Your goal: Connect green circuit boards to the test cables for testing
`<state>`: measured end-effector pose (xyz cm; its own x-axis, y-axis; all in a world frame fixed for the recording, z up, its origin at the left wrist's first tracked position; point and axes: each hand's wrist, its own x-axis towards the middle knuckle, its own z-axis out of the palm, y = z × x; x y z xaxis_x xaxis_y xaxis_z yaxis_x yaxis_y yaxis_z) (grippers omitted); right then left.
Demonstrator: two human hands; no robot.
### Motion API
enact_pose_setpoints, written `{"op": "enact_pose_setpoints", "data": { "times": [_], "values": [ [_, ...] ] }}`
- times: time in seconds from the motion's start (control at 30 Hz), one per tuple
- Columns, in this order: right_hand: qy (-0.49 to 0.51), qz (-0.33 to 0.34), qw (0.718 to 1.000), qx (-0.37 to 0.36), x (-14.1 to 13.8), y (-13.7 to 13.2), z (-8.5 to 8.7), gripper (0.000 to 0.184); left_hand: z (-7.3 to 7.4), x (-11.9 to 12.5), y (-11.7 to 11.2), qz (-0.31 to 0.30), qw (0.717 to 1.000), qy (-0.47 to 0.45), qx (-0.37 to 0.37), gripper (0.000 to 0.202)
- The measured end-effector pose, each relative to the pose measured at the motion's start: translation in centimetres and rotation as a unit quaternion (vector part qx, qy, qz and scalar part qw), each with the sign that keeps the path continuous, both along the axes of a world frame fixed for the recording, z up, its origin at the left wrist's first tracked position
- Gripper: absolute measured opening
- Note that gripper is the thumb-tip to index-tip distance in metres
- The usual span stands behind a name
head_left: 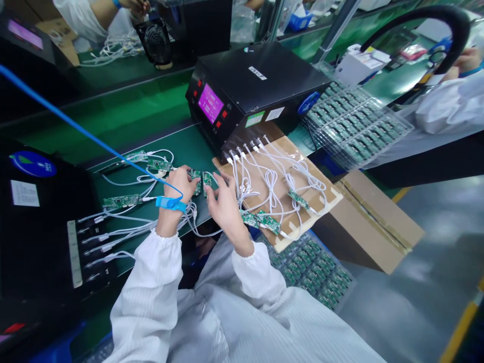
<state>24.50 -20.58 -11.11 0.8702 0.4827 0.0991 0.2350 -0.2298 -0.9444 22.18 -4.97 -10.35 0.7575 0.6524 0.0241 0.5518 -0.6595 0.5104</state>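
My left hand (pixel 180 184), with a blue wrist strap (pixel 171 203) on a blue coiled cord, is closed on a small green circuit board (pixel 196 180) over the green mat. Beside it my right hand (pixel 224 199) grips a second green board (pixel 207 181), fingers curled around it. The two boards are held close together, almost touching. White cables (pixel 147 177) with more green boards (pixel 120 201) lie on the mat to the left of my hands.
A black tester (pixel 260 85) with a pink screen feeds white cables onto a cardboard sheet (pixel 302 166) carrying boards. Clear trays of boards lie at right (pixel 355 126) and below the table edge (pixel 313 272). Another black unit (pixel 38 222) sits left. Other people work at the back and right.
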Motion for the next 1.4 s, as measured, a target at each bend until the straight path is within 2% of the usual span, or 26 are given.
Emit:
{"op": "enact_pose_setpoints", "data": {
  "times": [0.07,0.13,0.27,0.37,0.47,0.57,0.63,0.77,0.97,1.13,1.4],
  "values": [
    [-0.050,-0.001,0.998,-0.027,-1.6,-1.2,0.5,0.027,0.1,-0.2,0.1,0.001,1.000,-0.024,-0.012,0.014],
    [-0.061,0.028,0.995,-0.079,-3.5,-1.9,0.4,0.019,0.3,-0.1,0.1,0.003,0.999,-0.038,-0.023,0.005],
    [-0.050,0.098,0.970,-0.215,-6.7,-1.8,-1.0,0.028,1.5,0.0,-0.1,0.018,0.997,-0.064,-0.043,0.008],
    [-0.056,0.131,0.958,-0.251,-7.6,-1.3,-2.2,0.018,2.7,-0.6,-0.3,0.034,0.988,-0.141,-0.057,0.015],
    [-0.067,0.136,0.964,-0.219,-7.5,-1.5,-2.9,0.007,4.0,-2.1,-0.3,0.074,0.968,-0.231,-0.067,0.021],
    [-0.083,0.125,0.979,-0.136,-7.1,-2.3,-3.5,0.009,4.8,-4.0,-0.1,0.127,0.944,-0.291,-0.089,0.024],
    [-0.072,0.128,0.987,-0.064,-7.0,-2.8,-3.8,0.010,4.9,-5.1,0.1,0.141,0.935,-0.299,-0.128,0.025],
    [-0.002,0.157,0.987,0.035,-6.6,-3.2,-4.2,0.014,4.5,-6.3,-0.1,0.105,0.929,-0.239,-0.263,0.028],
    [0.047,0.157,0.983,0.080,-6.5,-3.1,-3.9,0.025,4.1,-6.9,-1.3,0.086,0.915,-0.199,-0.341,0.039],
    [0.079,0.116,0.984,0.108,-6.7,-3.0,-3.9,0.029,3.8,-7.1,-1.3,0.083,0.914,-0.192,-0.348,0.042],
    [0.090,0.113,0.984,0.105,-6.8,-2.8,-4.3,0.031,3.5,-7.1,-1.3,0.106,0.905,-0.211,-0.353,0.040]
  ]
}}
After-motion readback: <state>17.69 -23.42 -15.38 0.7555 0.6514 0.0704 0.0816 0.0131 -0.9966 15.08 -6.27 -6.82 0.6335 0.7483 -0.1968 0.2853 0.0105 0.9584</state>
